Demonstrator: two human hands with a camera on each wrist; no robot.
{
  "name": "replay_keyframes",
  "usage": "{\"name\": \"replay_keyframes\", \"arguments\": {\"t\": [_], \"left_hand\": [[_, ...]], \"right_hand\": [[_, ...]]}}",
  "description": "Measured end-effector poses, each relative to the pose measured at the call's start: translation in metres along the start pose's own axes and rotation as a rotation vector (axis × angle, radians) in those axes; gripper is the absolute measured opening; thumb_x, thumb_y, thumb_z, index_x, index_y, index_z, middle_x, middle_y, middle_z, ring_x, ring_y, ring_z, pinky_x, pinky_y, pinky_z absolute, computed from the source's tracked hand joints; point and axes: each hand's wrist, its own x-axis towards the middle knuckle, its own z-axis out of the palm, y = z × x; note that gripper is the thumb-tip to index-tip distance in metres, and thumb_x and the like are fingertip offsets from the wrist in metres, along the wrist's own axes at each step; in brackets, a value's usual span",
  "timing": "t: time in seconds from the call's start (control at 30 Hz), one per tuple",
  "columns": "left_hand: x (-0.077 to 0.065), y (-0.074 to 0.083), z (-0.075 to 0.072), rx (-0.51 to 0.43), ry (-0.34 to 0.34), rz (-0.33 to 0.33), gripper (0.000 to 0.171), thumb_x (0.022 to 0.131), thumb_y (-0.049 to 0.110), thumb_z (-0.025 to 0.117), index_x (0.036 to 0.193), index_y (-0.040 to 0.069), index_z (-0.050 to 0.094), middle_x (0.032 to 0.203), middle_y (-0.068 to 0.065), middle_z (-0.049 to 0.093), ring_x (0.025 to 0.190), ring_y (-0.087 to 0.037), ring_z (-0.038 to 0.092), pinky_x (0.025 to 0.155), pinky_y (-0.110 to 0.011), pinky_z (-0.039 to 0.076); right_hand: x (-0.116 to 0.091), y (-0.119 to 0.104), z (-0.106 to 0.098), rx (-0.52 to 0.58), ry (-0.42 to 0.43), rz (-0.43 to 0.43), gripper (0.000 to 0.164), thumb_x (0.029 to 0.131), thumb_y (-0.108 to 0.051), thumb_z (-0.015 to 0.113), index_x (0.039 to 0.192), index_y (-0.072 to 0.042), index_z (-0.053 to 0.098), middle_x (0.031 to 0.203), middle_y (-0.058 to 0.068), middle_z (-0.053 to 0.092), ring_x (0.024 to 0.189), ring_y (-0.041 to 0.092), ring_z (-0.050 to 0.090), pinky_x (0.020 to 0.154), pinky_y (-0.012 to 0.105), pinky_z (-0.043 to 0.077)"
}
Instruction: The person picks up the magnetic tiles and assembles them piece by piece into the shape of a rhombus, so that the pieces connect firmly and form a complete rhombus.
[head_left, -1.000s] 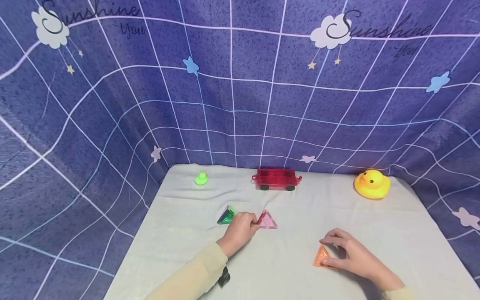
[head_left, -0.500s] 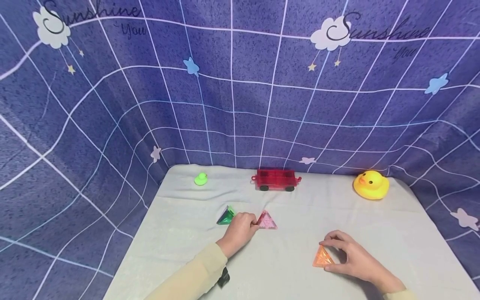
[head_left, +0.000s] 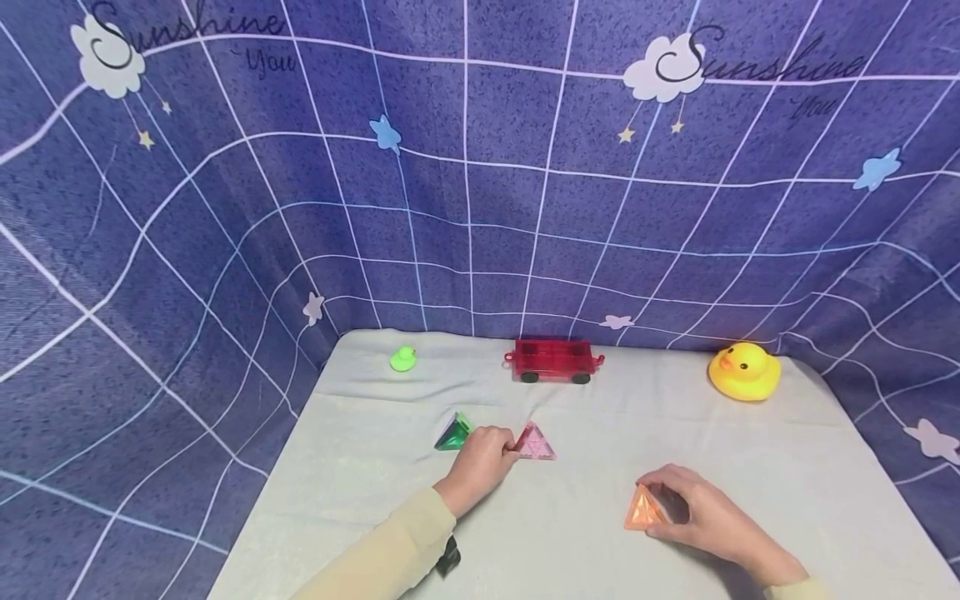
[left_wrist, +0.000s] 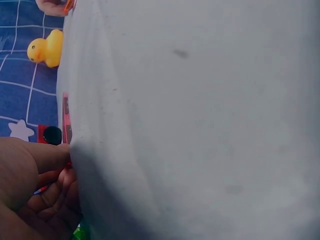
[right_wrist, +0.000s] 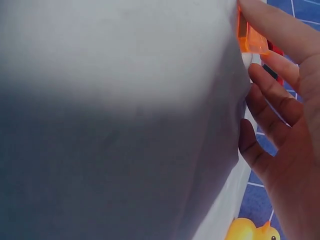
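While the right hand [head_left: 693, 512], half open, pinches the orange triangle [head_left: 642, 510] at front right of the table [head_left: 555, 542], the left hand [head_left: 482, 458], closely curled, pinches the pink triangle [head_left: 536, 442] at its left edge; green piece [head_left: 453, 434] just left; red wagon [head_left: 553, 360] behind.

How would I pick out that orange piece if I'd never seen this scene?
Start at the white, cloth-covered table. In its near part, right of centre, the person's right grip holds a translucent orange triangular plastic piece. Its orange colour sets it apart from the shiny green triangular piece and the translucent pink triangular piece farther left.
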Motion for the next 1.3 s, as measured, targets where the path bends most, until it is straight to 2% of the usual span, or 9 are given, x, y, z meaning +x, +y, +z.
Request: {"name": "replay_keyframes", "arguments": {"t": [0.13,0.27,0.5,0.67,1.0,1.13,1.3], "left_hand": [[0.001,0.0,0.0,-0.001,0.001,0.001,0.027,0.086,0.009,0.084,0.069,0.016,0.064,0.066,0.009,0.06,0.063,-0.008,0.052,0.062,-0.027,0.047],[0.001,-0.001,0.0,0.0,0.009,0.01,0.028,0.086,0.008,0.084,0.068,0.017,0.064,0.066,0.009,0.059,0.062,-0.007,0.053,0.062,-0.027,0.047],[0.0,0.0,0.0,-0.011,-0.002,0.006,0.028,0.086,0.007,0.083,0.069,0.017,0.064,0.067,0.009,0.062,0.064,-0.007,0.055,0.063,-0.026,0.048],[0.0,0.001,0.0,-0.012,-0.004,0.008,0.028,0.086,0.007,0.083,0.068,0.017,0.063,0.067,0.009,0.061,0.064,-0.007,0.054,0.062,-0.026,0.048],[0.001,0.0,-0.001,-0.017,-0.008,0.007,0.029,0.086,0.007,0.083,0.068,0.017,0.062,0.066,0.009,0.06,0.064,-0.007,0.054,0.062,-0.026,0.048],[0.001,0.0,-0.001,-0.014,-0.012,0.003,0.03,0.087,0.008,0.083,0.067,0.018,0.062,0.066,0.009,0.06,0.063,-0.007,0.054,0.062,-0.026,0.047],[0.001,0.0,-0.002,-0.015,-0.016,0.006,0.032,0.087,0.008,0.083,0.067,0.018,0.061,0.064,0.01,0.058,0.062,-0.007,0.052,0.062,-0.026,0.047]], "right_hand": [[0.002,-0.002,0.0,0.046,-0.002,0.008,0.053,0.077,-0.031,0.095,0.12,-0.017,0.067,0.105,-0.013,0.064,0.091,0.006,0.06,0.083,0.017,0.044],[0.005,-0.003,0.0,0.092,-0.026,0.046,0.052,0.081,-0.03,0.092,0.123,-0.017,0.063,0.101,-0.011,0.064,0.085,0.006,0.06,0.072,0.022,0.049],[0.008,-0.002,0.0,0.147,-0.039,0.044,0.058,0.083,-0.018,0.09,0.13,-0.011,0.056,0.086,-0.011,0.063,0.069,0.002,0.055,0.059,0.023,0.047],[0.01,0.0,0.0,0.168,-0.026,0.033,0.058,0.083,-0.01,0.088,0.131,-0.009,0.055,0.085,-0.008,0.061,0.067,0.001,0.053,0.058,0.023,0.047],[0.017,-0.004,-0.002,0.181,-0.022,0.055,0.062,0.082,0.001,0.086,0.135,-0.007,0.053,0.094,-0.004,0.062,0.071,0.001,0.056,0.059,0.024,0.049],[0.019,-0.006,-0.002,0.178,-0.041,0.096,0.063,0.082,0.003,0.084,0.137,-0.004,0.054,0.096,-0.003,0.062,0.073,0.001,0.058,0.061,0.025,0.05],[0.024,-0.007,0.001,0.113,-0.066,0.19,0.05,0.084,-0.002,0.083,0.13,-0.001,0.062,0.092,-0.007,0.063,0.076,0.001,0.057,0.063,0.026,0.049]]}}
